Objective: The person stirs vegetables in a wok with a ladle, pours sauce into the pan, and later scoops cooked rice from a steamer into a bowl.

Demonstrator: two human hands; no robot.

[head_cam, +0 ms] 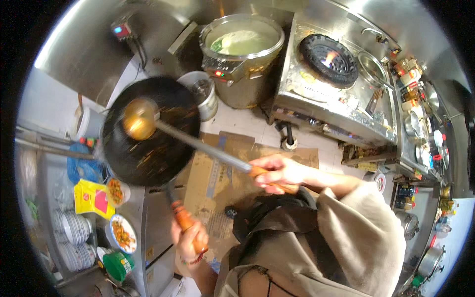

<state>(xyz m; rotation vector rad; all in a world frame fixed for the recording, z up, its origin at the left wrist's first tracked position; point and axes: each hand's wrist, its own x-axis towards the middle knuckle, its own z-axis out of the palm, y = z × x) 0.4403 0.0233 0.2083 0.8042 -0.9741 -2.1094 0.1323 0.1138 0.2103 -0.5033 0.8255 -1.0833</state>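
My left hand (189, 235) grips the orange wooden handle of a black wok (174, 148), which is held in the air, away from the stove. In my right hand (276, 174) is the wooden handle of a long metal ladle (207, 147). The ladle's bowl (140, 119) is over the wok's inside and shines golden; whether it touches the wok I cannot tell. Thin brown scraps or streaks show on the wok's dark surface. Below the wok's rim stand a plate of cooked food (123, 234) and a tub of chopped food (118, 192) on the left counter.
A burner (328, 61) with a visible flame is on the steel stove (334, 122). Beside it stands a large pot of pale liquid (241, 83). A bucket (207, 98) sits near the wok. Stacked bowls (76, 228) and a yellow packet (89, 200) are at left; flattened cardboard (207, 178) covers the floor.
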